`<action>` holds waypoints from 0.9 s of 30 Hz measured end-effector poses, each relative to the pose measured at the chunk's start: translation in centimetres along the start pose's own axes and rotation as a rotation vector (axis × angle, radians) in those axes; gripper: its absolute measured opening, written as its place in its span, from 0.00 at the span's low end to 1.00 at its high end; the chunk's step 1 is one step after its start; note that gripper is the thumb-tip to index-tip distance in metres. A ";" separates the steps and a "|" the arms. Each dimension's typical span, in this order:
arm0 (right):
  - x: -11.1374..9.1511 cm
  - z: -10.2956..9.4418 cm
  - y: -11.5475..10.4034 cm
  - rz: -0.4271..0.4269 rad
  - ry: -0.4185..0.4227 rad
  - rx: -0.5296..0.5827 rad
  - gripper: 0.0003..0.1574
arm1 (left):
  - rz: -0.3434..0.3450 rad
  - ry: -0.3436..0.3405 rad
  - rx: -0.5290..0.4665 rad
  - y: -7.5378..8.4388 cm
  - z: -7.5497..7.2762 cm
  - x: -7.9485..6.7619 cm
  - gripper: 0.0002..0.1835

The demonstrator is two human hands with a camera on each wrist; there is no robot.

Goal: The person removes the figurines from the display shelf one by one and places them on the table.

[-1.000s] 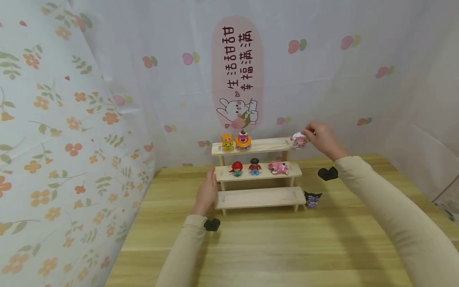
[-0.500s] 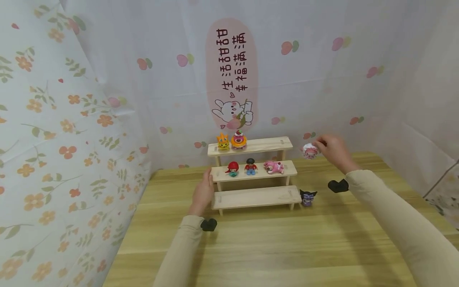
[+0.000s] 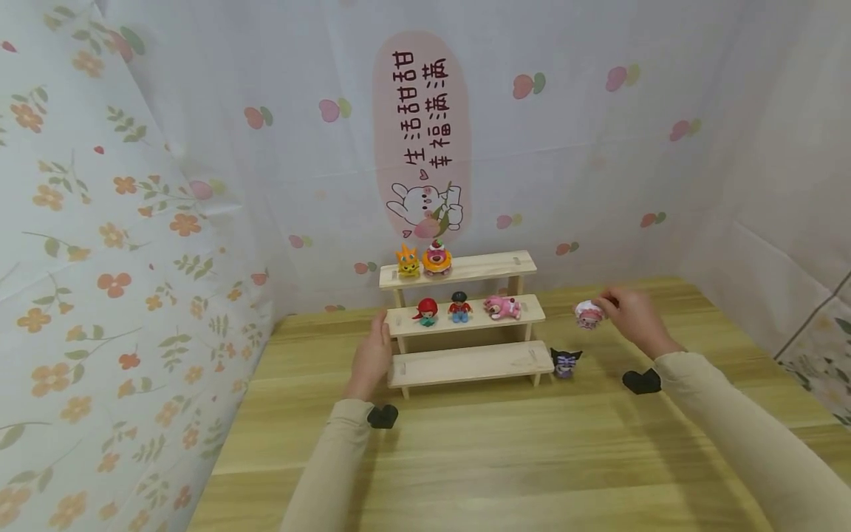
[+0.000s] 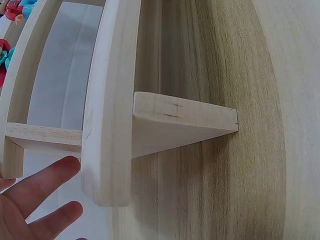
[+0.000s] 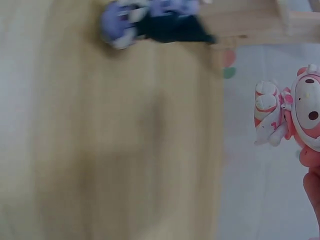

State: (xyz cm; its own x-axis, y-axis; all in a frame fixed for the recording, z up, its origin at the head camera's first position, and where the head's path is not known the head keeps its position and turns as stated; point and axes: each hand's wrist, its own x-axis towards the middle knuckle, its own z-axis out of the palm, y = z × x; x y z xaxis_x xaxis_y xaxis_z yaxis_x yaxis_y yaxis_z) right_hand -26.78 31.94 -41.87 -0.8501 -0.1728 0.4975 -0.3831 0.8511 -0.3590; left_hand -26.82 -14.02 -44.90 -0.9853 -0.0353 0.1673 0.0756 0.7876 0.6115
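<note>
The right hand [image 3: 633, 319] pinches the bonneted figurine [image 3: 588, 315], thumb and fingertips clamped at the head end. This figurine, pink with a white cap, is held upright off the right side of the wooden stand [image 3: 472, 362], apart from it and from every other figure.

The left hand [image 3: 369, 360] is at the stand's left end, beside the middle tier [image 3: 532, 307]. Its visible fingers are extended and apart, gripping nothing that I can see; whether the fingertips touch the wood, I cannot tell.

On the table [image 3: 499, 458], a dark-hooded purple figurine [image 3: 565, 363] stands just beside the right end of the lowest tier [image 3: 442, 369], below and left of the right hand. The right wrist view shows it blurred.

The stand rises in three steps from near to far. The middle tier carries, left to right, a red-haired figurine [image 3: 427, 312], a black-haired figurine [image 3: 459, 308] in red and blue, and a pink figurine [image 3: 502, 307] lying down. On the left part of the top tier [image 3: 488, 264], an orange-and-yellow figurine [image 3: 408, 263] sits next to a pink bear [image 3: 436, 261] in an orange ring. A printed cloth [image 3: 565, 162] hangs at the far side.
</note>
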 end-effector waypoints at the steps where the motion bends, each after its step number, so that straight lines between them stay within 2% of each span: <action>1: -0.5 0.2 0.1 0.000 0.004 -0.001 0.09 | 0.001 -0.001 0.001 0.0 0.1 0.0 0.23; 9: -3.1 1.6 1.4 0.006 0.014 -0.008 0.05 | -0.001 -0.007 -0.017 -0.3 0.3 0.1 0.24; 18: -4.5 2.8 1.2 -0.031 0.048 0.009 0.06 | 0.009 0.002 -0.022 -0.2 0.3 0.3 0.23; 27: -5.8 4.0 1.6 0.008 0.044 0.035 0.06 | 0.003 0.007 -0.012 -0.1 0.2 0.2 0.23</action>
State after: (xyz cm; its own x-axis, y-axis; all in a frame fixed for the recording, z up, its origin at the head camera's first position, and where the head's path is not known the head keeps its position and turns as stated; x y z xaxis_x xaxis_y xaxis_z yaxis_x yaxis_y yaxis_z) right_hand -23.92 32.37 -48.47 -0.8369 -0.1430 0.5284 -0.3892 0.8341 -0.3908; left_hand -27.07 -13.98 -45.10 -0.9840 -0.0375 0.1744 0.0802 0.7802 0.6204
